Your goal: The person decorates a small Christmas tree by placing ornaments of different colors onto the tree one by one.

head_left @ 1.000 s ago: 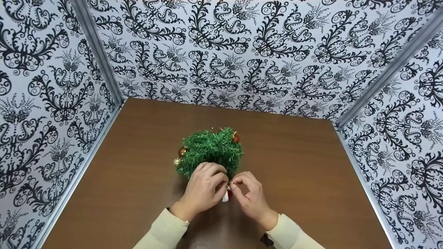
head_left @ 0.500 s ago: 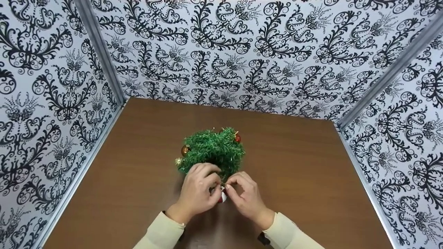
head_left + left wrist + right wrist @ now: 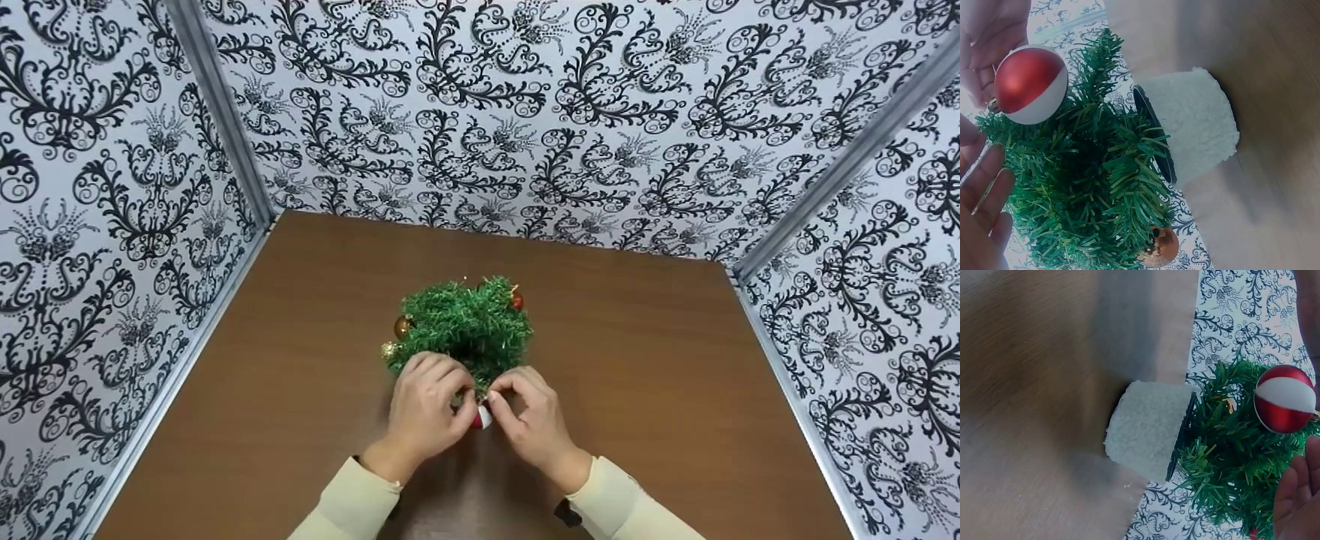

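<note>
A small artificial Christmas tree (image 3: 465, 322) stands on the table. Its white fuzzy pot (image 3: 1190, 124) shows in both wrist views. At the near side of the branches hangs a red-and-white bauble (image 3: 1284, 398), below the fingertips of both hands. My left hand (image 3: 427, 405) and right hand (image 3: 531, 416) meet at the bauble's top, thumb and index finger of each pinched together at its hanging loop. The thin loop itself is mostly hidden by the fingers. In the left wrist view the bauble's metal cap (image 3: 992, 106) lies close to the right hand's fingers.
A copper-coloured bauble (image 3: 403, 326) and a gold glittery ornament (image 3: 388, 350) hang on the tree's left side. A red bauble (image 3: 517, 301) hangs at its back right. Patterned panels (image 3: 487, 112) with metal edges enclose the brown table (image 3: 637, 360).
Both hands have shifted slightly left with the bauble and drawn it closer to the branches. The bauble has turned, its white band now showing toward the right.
</note>
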The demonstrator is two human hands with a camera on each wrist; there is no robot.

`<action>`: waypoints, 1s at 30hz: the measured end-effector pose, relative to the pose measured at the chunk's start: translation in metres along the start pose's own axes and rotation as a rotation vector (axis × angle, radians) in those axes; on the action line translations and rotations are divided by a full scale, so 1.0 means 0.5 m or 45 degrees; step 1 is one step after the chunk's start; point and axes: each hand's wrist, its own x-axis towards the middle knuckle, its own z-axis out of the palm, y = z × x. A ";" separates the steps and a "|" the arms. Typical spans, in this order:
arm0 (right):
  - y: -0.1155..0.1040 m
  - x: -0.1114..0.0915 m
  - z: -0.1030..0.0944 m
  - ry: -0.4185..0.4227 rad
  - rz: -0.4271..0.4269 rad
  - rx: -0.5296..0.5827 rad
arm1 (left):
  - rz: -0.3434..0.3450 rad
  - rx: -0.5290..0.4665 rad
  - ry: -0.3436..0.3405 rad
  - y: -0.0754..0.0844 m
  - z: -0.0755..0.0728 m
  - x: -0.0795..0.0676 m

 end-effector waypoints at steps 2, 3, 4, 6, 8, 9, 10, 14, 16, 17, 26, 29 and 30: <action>0.001 0.002 0.001 0.011 0.005 -0.007 | -0.010 0.016 0.006 -0.001 0.000 0.001; 0.001 0.003 0.002 0.020 0.008 -0.011 | -0.015 0.025 0.009 -0.001 0.001 0.001; 0.002 0.003 0.003 0.026 0.012 -0.016 | -0.022 0.032 0.011 -0.002 0.002 0.002; 0.004 0.004 0.004 0.034 0.025 -0.036 | -0.037 0.043 0.014 -0.003 0.003 0.002; 0.006 0.004 0.006 0.040 0.043 -0.055 | -0.049 0.051 0.008 -0.004 0.004 0.002; 0.007 0.004 0.006 0.043 0.051 -0.065 | -0.053 0.054 0.004 -0.004 0.004 0.002; 0.007 0.004 0.007 0.042 0.059 -0.079 | -0.056 0.054 -0.002 -0.004 0.004 0.002; 0.010 0.003 0.008 0.034 0.082 -0.135 | -0.066 0.060 -0.032 -0.006 0.003 0.001; 0.010 0.003 0.007 0.023 0.086 -0.155 | -0.069 0.062 -0.052 -0.008 0.002 0.001; 0.010 0.003 0.007 0.015 0.087 -0.168 | -0.070 0.063 -0.066 -0.008 0.001 0.000; 0.013 0.000 0.005 -0.090 0.075 -0.291 | -0.053 0.074 -0.220 -0.012 -0.013 0.002; 0.014 -0.001 0.006 -0.123 0.065 -0.322 | -0.043 0.081 -0.243 -0.015 -0.016 0.003; 0.015 -0.002 0.006 -0.132 0.063 -0.330 | -0.045 0.081 -0.252 -0.016 -0.017 0.004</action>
